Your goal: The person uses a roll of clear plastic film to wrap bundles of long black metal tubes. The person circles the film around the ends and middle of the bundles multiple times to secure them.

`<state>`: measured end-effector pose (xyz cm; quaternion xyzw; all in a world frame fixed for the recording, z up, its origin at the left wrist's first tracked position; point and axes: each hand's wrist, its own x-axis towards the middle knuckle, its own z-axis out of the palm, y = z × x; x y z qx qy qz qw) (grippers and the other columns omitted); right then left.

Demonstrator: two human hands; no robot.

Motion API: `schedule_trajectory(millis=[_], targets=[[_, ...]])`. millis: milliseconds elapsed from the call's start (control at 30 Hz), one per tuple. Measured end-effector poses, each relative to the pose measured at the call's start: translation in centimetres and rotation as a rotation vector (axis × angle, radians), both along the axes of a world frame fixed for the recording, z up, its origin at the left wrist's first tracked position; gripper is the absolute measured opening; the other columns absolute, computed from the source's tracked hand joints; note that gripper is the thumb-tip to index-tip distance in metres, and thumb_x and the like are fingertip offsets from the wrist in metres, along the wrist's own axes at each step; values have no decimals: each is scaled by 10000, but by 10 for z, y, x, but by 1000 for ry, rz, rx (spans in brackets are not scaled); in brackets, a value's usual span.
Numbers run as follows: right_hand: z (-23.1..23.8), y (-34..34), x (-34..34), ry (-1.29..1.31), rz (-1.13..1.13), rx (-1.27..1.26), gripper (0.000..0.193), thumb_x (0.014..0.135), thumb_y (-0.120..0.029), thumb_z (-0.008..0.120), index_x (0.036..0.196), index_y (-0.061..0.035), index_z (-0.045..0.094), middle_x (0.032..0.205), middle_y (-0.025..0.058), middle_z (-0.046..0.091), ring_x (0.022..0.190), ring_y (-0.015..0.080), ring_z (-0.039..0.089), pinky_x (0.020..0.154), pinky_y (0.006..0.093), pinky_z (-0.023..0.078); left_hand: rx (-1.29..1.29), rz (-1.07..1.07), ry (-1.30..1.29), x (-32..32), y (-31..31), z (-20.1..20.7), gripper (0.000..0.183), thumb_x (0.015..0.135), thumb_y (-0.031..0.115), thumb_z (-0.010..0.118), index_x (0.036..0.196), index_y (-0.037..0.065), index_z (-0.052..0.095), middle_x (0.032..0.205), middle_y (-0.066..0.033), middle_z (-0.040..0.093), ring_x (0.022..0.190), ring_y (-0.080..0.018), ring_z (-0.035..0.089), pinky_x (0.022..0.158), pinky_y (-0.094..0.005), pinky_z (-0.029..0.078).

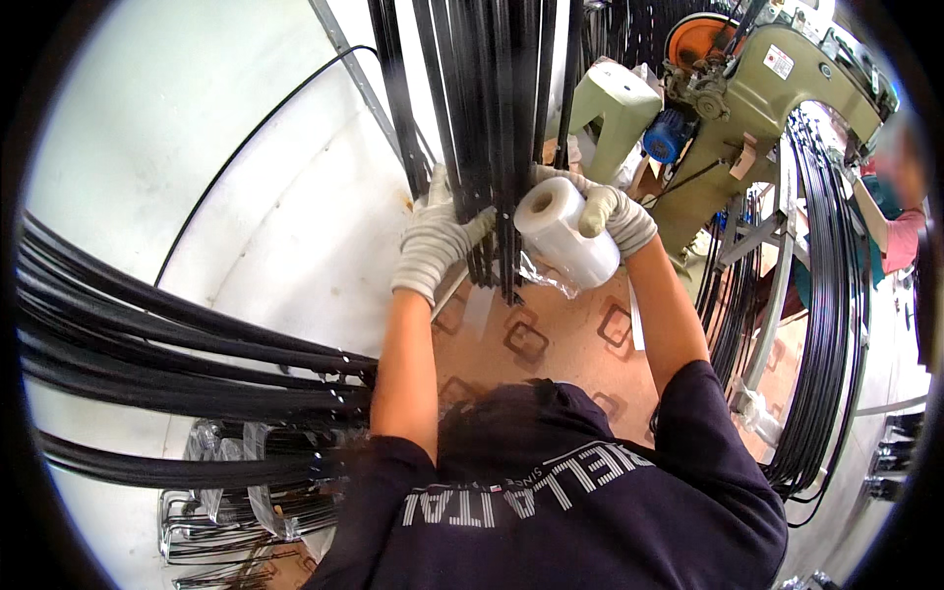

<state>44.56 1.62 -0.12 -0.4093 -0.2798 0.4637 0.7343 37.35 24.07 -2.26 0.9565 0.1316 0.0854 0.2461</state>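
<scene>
my two grips both wear pale, ribbed gloves (421, 264). my right grip (588, 202) is clasped on the one roll (580, 241) of clear film, the thumb pressed over its side near the upper end. the roll sits just right of the hanging strips (500, 108), tilted, its single hollow core facing up and left. one loose tail (551, 282) of film hangs crumpled beneath it. my left grip (444, 228) is at the left side of those black strips, thumb against them; i cannot tell how tightly it closes. they are too many and too overlapped to count.

two other black bundles show: one (187, 339) sweeping in from the left, one (831, 324) on the right by a metal rack (782, 265). at the upper right are one green machine (787, 74), one orange wheel (696, 41), one blue motor (667, 136) and one pale green stool (618, 96). one other person (895, 221) is at the right edge. below me is a patterned brown floor (560, 339).
</scene>
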Motion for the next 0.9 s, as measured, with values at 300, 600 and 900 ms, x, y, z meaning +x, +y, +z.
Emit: schedule_trajectory(millis=[300, 600, 900], targets=[[-20, -30, -3, -7, -119, 339, 1039, 351, -254, 771, 1195, 119, 295, 797, 238, 556, 716, 307, 570, 628, 337, 472, -882, 400, -1143, -2, 18, 61, 347, 847, 323, 436, 1036, 48, 531, 1011, -114, 561, 853, -149, 527, 766, -271, 425], [-41, 27, 11, 27, -396, 511, 1069, 478, -398, 713, 1288, 42, 170, 889, 116, 524, 761, 192, 532, 658, 303, 482, -604, -78, -651, 48, 72, -4, 515, 874, 360, 259, 1278, 41, 282, 1291, -103, 342, 1181, -189, 299, 972, -302, 202], [-28, -9, -11, 74, -244, 611, 1098, 467, -257, 719, 1297, 59, 73, 846, 179, 554, 697, 252, 573, 598, 345, 511, -1043, 106, -1052, 20, 10, 40, 562, 809, 428, 476, 1209, 40, 396, 1248, -115, 381, 1156, -193, 350, 993, -345, 238]])
